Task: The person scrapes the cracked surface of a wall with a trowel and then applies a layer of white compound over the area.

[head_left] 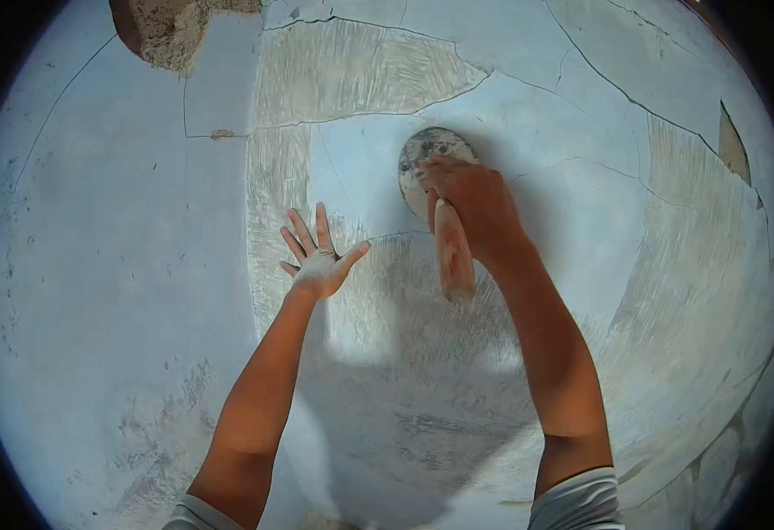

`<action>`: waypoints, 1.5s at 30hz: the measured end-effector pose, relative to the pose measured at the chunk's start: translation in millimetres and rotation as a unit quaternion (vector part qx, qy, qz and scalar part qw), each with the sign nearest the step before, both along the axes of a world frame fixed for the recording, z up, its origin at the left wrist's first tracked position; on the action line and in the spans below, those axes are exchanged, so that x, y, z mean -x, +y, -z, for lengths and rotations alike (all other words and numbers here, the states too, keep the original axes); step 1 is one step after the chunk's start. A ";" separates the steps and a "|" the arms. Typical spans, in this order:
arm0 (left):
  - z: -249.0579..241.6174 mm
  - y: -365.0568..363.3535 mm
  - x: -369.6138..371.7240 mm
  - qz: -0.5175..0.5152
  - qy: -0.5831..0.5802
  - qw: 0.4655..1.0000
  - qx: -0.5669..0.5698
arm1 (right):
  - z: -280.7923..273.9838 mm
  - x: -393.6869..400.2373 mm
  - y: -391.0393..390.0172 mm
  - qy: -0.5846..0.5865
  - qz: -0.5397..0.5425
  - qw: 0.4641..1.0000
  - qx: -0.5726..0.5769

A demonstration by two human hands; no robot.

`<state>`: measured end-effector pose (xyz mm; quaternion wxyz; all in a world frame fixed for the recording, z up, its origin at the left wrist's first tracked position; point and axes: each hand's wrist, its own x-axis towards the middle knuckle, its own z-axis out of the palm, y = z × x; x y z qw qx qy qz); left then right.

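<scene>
Right hand [475,208] grips a wooden-handled scraper [436,190] against the wall [122,265]; left hand [318,261] lies open, fingers spread, at its eight o'clock.

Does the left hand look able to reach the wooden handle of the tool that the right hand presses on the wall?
Probably yes. The left hand lies open on the wall, beside the handle, with only bare wall between them. The right hand grips the handle's upper part; its lower end is free.
</scene>
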<state>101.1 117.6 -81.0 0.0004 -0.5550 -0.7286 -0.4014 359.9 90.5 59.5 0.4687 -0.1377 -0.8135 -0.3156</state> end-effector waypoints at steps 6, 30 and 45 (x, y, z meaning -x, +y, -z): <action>3.4 0.0 -2.8 -0.002 -0.005 1.000 -0.009 | -10.5 3.2 -12.5 -0.046 0.089 0.992 0.081; 5.0 -3.1 -2.3 0.007 -0.007 1.000 0.011 | -15.3 13.2 12.3 0.003 0.000 0.999 0.050; 2.1 2.2 2.3 0.002 -0.003 1.000 -0.004 | 2.0 2.0 14.9 0.018 0.017 1.000 -0.010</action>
